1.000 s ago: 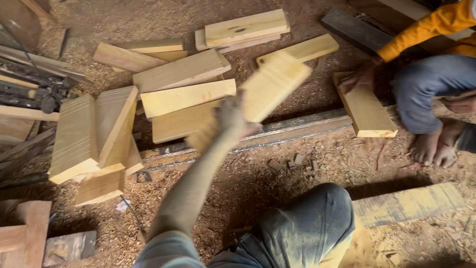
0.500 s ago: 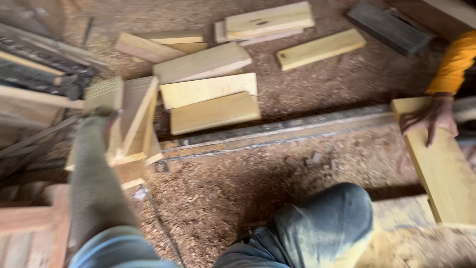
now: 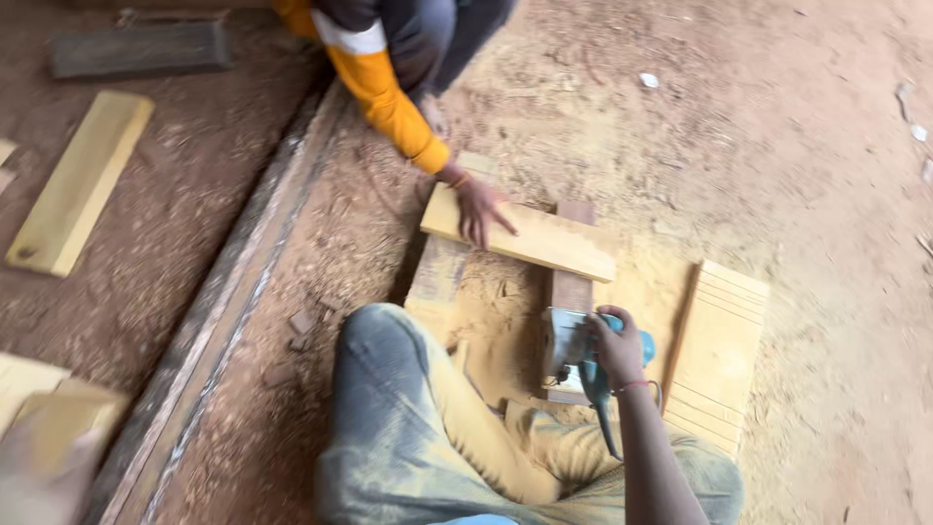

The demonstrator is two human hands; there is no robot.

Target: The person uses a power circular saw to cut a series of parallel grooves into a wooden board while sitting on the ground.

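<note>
Fingers of our right hand (image 3: 616, 342) curl tight around the handle of a blue power planer (image 3: 583, 362), which rests on a dark wooden strip (image 3: 570, 288) lying on the sawdust just ahead of our knee (image 3: 384, 335). Our left hand does not show in this view, so we cannot tell how its fingers stand. Just right of the planer lies a pale grooved panel (image 3: 721, 350), flat on the ground. Beyond the planer, a light plank (image 3: 544, 243) lies across the dark strip and a second strip (image 3: 439, 272) to its left. A co-worker's hand (image 3: 479, 209) in an orange sleeve (image 3: 389, 102) presses flat on that plank's left end. Farther left, past a long metal rail (image 3: 233, 282) set in the dirt, another pale board (image 3: 83, 180) lies on the ground, with a dark board (image 3: 141, 49) beyond it.
</note>
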